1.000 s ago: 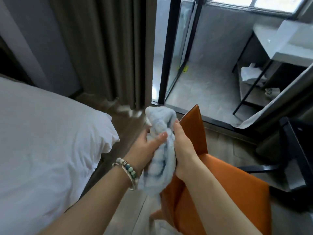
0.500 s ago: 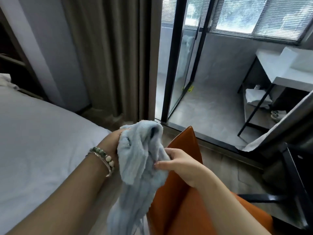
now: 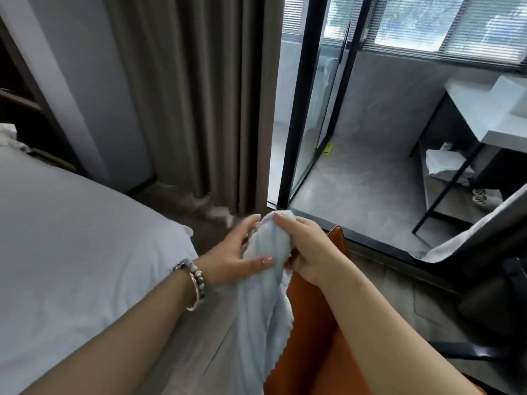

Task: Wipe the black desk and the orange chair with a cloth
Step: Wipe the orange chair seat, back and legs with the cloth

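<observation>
At far left, white bed. Centre: left hand grips pale blue cloth, thumb pressed across it; right hand pinches cloth's top. Cloth hangs over orange chair. Far right, glass door.
</observation>
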A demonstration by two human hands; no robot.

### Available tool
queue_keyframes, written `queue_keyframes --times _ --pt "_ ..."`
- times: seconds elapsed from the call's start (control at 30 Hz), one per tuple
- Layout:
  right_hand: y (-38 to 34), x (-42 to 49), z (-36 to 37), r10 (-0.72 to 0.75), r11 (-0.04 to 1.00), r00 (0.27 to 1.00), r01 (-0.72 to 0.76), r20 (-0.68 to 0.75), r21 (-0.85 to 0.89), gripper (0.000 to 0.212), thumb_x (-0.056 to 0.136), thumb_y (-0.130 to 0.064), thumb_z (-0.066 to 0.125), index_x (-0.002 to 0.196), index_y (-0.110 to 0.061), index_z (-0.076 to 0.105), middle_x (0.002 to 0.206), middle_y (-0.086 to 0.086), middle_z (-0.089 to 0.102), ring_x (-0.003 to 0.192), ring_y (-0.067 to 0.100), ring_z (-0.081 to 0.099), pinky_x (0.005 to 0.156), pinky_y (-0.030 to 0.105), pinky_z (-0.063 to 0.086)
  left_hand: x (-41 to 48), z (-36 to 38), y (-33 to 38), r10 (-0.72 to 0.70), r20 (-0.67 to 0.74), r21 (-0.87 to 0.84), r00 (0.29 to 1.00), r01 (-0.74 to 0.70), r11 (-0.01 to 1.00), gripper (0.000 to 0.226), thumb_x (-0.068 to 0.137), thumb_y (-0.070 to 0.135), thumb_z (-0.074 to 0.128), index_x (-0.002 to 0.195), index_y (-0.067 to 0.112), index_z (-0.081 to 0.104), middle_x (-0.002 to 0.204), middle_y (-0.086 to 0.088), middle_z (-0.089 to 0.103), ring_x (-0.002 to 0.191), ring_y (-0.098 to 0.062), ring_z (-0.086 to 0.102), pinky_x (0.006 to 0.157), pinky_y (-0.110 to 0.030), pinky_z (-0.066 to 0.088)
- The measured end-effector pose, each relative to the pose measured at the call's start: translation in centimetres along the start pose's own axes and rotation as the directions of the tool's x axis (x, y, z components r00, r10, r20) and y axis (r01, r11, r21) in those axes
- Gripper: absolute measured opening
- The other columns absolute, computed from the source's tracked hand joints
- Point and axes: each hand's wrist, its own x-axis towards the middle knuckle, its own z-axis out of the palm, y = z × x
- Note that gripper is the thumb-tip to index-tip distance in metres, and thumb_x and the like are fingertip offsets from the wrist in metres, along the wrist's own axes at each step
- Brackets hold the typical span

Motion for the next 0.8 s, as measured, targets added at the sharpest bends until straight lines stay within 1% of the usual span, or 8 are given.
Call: queue_keyframes --times 0.1,0.17,0.27,0.43,0.53,0.63,0.73,0.8 --pt "-1.2 2.8 1.0 -0.023 0.998 0.997 0.027 -0.078 0.057 0.017 0.091 -0.024 0.06 0.088 -0.008 0.066 0.09 0.019 0.063 0.087 0.03 0.062 0.092 0.049 0.048 2.5 -1.3 -2.1 -0.004 0.127 -0.04 0.992 0.009 0.999 0.093 0.057 0.042 0.083 0.134 0.024 0.034 0.123 0.007 0.057 0.112 -0.008 0.057 0.085 -0.022 0.051" --pt "-2.2 4.7 0.8 -0.039 0.99 0.992 0.055 -0.124 0.132 0.017 0.091 -0.023 0.06 0.089 -0.007 0.065 0.086 0.017 0.063 0.082 0.027 0.062 0.086 0.043 0.05 4.0 -3.1 -2.6 -0.024 0.129 -0.056 0.991 0.032 0.998 0.064 0.063 0.026 0.079 0.119 0.016 0.051 0.107 0.003 0.066 0.097 -0.006 0.063 0.079 -0.023 0.053" --pt "-3.3 6.8 0.1 -0.08 0.971 0.984 0.113 -0.158 0.211 0.021 0.092 -0.023 0.057 0.095 -0.003 0.065 0.095 0.02 0.065 0.081 0.026 0.064 0.065 0.032 0.055 5.8 -5.5 -2.7 0.005 -0.066 -0.089 0.998 -0.011 0.996 0.024 0.066 0.016 0.079 0.082 0.013 0.062 0.078 0.004 0.065 0.067 0.002 0.059 0.067 -0.022 0.05" --pt "-1.7 8.5 -0.1 -0.061 0.992 0.924 0.098 -0.378 0.079 0.011 0.095 -0.022 0.055 0.091 -0.012 0.059 0.082 0.008 0.064 0.071 0.02 0.061 0.064 0.033 0.054 8.8 -7.9 -2.5 0.02 -0.141 -0.364 0.99 -0.07 0.929 0.06 0.038 0.024 0.077 0.095 0.012 0.065 0.088 0.006 0.068 0.08 -0.004 0.064 0.072 -0.021 0.054" --pt "-0.5 9.1 -2.4 -0.056 0.998 0.809 0.064 -0.585 -0.008 0.008 0.095 -0.017 0.054 0.086 -0.017 0.056 0.081 0.004 0.058 0.067 0.017 0.053 0.062 0.031 0.049 10.7 -7.7 -2.9 -0.124 -0.102 -0.563 0.987 0.046 0.825 0.045 0.051 0.019 0.07 0.093 0.005 0.065 0.081 -0.01 0.069 0.078 -0.023 0.064 0.072 -0.031 0.052" --pt "2.0 8.8 -5.7 -0.012 1.0 0.683 0.002 -0.73 -0.014 0.013 0.095 -0.012 0.05 0.084 -0.019 0.055 0.083 0.004 0.055 0.068 0.016 0.05 0.062 0.03 0.046 11.6 -5.4 -5.1 -0.363 0.017 -0.738 0.932 0.256 0.624 0.03 0.076 0.022 0.062 0.101 0.005 0.063 0.096 -0.022 0.063 0.091 -0.033 0.059 0.087 -0.042 0.045" --pt "5.3 8.4 -8.0 0.055 0.995 0.635 -0.097 -0.771 -0.009 0.013 0.095 -0.013 0.049 0.086 -0.02 0.056 0.086 0.004 0.055 0.075 0.018 0.051 0.062 0.029 0.045 11.6 -1.1 -8.1 -0.471 -0.088 -0.555 0.878 0.349 0.755 0.015 0.09 0.018 0.055 0.095 0.013 0.068 0.101 -0.014 0.068 0.096 -0.027 0.063 0.093 -0.039 0.046" --pt "7.2 8.1 -9.1 0.096 0.989 0.625 -0.145 -0.775 0.006 0.011 0.095 -0.014 0.048 0.095 -0.017 0.058 0.087 0.003 0.055 0.078 0.019 0.053 0.062 0.029 0.045 10.8 2.3 -9.1 -0.481 0.009 -0.479 0.877 0.426 0.768 0.02 0.094 0.017 0.05 0.103 0.009 0.066 0.104 -0.013 0.067 0.096 -0.023 0.063 0.087 -0.033 0.049"
